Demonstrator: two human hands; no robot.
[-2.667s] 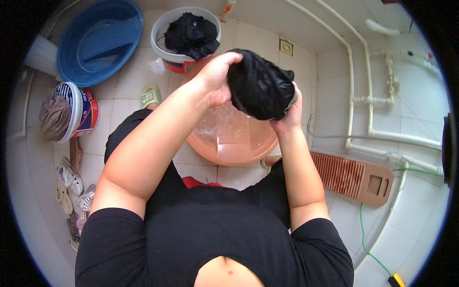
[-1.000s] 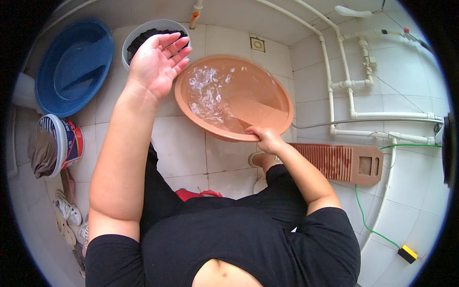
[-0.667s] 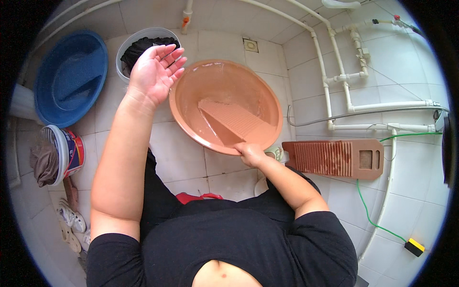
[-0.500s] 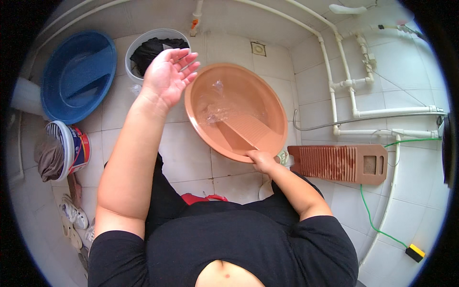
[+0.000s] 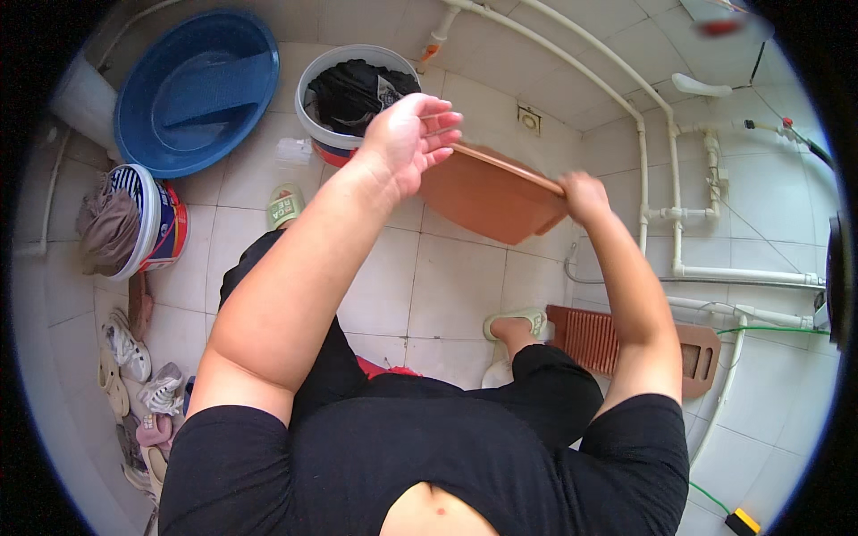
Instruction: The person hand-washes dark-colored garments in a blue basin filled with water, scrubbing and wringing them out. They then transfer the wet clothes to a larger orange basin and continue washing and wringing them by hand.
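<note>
A brown plastic basin (image 5: pixel 493 198) is tipped up on its side, its outer wall toward me and its inside hidden. My right hand (image 5: pixel 585 196), slightly blurred, is closed around the right end of its rim. At the basin's left end is my left hand (image 5: pixel 413 143), palm turned sideways and fingers stretched out; whether it touches the rim I cannot tell. Just behind that hand stands a white bucket (image 5: pixel 313 116) with dark cloth (image 5: pixel 353 94) in it.
At far left, a blue basin (image 5: pixel 147 134) with a built-in washboard leans. Below it is a bucket (image 5: pixel 170 228) holding brownish cloth, with several shoes (image 5: pixel 130 348) nearby. A brown washboard (image 5: pixel 699 353) lies by my right arm. White pipes (image 5: pixel 677 179) run along the right wall.
The brown basin has gone from open side up to tipped on its side, lifted by my right hand, which moved up and right. My left hand has shifted right and slightly down in view.
</note>
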